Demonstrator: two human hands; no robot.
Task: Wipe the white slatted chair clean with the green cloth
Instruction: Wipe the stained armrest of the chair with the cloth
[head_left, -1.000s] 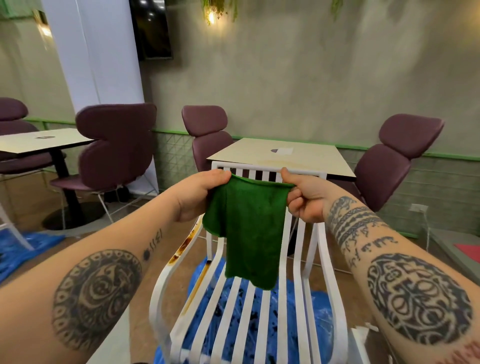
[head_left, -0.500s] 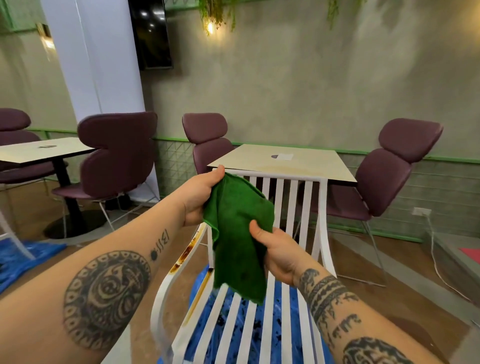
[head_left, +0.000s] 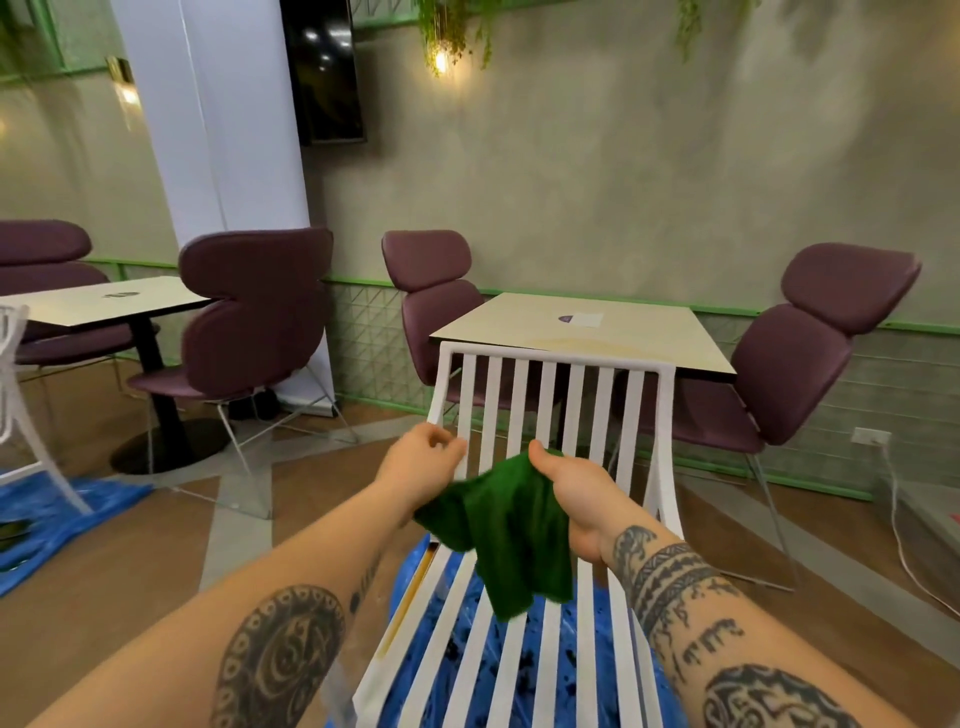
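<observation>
The right hand (head_left: 571, 491) holds the cloth (head_left: 511, 535). Its thumb lies on top and its fingers are curled round one bunched end. The rest of the cloth hangs down in front of the chair (head_left: 556, 357), about where the back meets the seat. I cannot tell if it touches the slats. One corner of the cloth reaches under the left wrist.

The left hand (head_left: 426, 457) is just beside the cloth, in front of the left side of the chair back. Its fingers are curled and the thumb meets the fingertips. I cannot tell if it pinches the cloth, the chair or nothing.

The chair stands on a blue sheet (head_left: 527, 660), with its back toward a table (head_left: 519, 322). A yellow-brown mark (head_left: 408, 603) runs along the left edge of the seat.

I think no wiping is going on right now. The hands seem to be getting the cloth ready. It looks like a loose hanging bunch, not a flat pad.

Next, the cloth needs to be pressed on a slat and rubbed along it. The slats are thin with gaps between them, so the cloth should wrap round each one. The left hand could hold the top of the chair so it does not slide on the sheet. The dirty mark may need harder rubbing.
</observation>
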